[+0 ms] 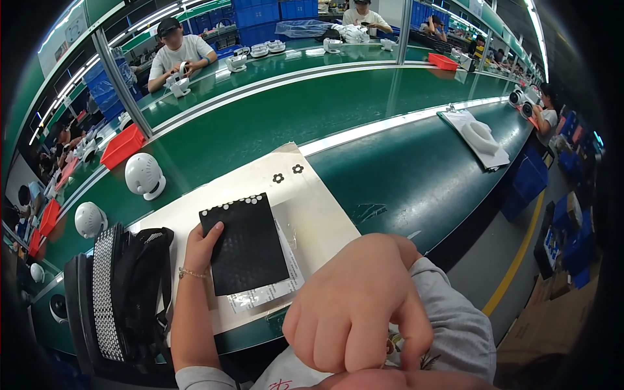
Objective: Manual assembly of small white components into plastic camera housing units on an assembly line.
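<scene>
My left hand (203,244) grips the left edge of a black sheet (247,250), thumb on top and fingers hidden beneath. Along the sheet's upper edge runs a row of small whitish round pieces (235,204). Under it lies a printed paper in a clear sleeve (266,296), on a cream board (318,201) with two black flower-shaped pieces (288,173). Close to the camera, my right hand (361,302) is raised with curled fingers; whatever they may pinch is hidden.
A dark bin holding strips with rows of white pieces (107,292) and black material (144,279) stands left. White rounded housings (144,177) and red trays (122,146) sit beyond. A clipboard with a white ring-shaped part (480,136) lies right. A co-worker (179,55) sits opposite.
</scene>
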Demonstrator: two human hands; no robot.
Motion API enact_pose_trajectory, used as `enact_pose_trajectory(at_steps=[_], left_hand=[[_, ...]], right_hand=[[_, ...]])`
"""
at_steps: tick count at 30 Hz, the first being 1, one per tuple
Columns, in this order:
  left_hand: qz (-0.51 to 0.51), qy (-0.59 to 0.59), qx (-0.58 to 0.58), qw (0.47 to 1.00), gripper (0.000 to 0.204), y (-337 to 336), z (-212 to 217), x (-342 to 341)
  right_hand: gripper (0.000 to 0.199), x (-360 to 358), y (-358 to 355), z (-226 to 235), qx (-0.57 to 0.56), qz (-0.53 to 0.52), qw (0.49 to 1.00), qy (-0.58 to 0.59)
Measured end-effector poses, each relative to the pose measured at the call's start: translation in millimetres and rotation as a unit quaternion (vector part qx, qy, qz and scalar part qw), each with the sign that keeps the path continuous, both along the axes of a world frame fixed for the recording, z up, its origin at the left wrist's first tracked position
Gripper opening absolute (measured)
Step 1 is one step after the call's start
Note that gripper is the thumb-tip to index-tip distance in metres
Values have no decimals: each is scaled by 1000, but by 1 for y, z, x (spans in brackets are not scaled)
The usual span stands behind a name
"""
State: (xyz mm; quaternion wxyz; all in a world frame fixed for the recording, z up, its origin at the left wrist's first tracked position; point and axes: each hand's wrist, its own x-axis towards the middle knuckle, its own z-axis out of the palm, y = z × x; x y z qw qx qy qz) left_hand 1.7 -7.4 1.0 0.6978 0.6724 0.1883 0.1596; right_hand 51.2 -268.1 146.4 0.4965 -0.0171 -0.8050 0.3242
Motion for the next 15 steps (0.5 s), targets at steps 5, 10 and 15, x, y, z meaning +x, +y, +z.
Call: enact_pose_trajectory(at_steps=[5, 10, 15], left_hand=[[-4, 3, -20, 1000, 25, -2, 2, -1], [-3, 8, -12, 1000, 26, 0, 2, -1], [-3, 10, -15, 1000, 26, -1, 0, 4]], right_hand=[[34, -1, -1, -2, 5, -31, 1000, -1], [23, 1, 5, -1, 3, 28, 1000, -3], [28, 16, 8, 1, 20, 7, 998, -64]])
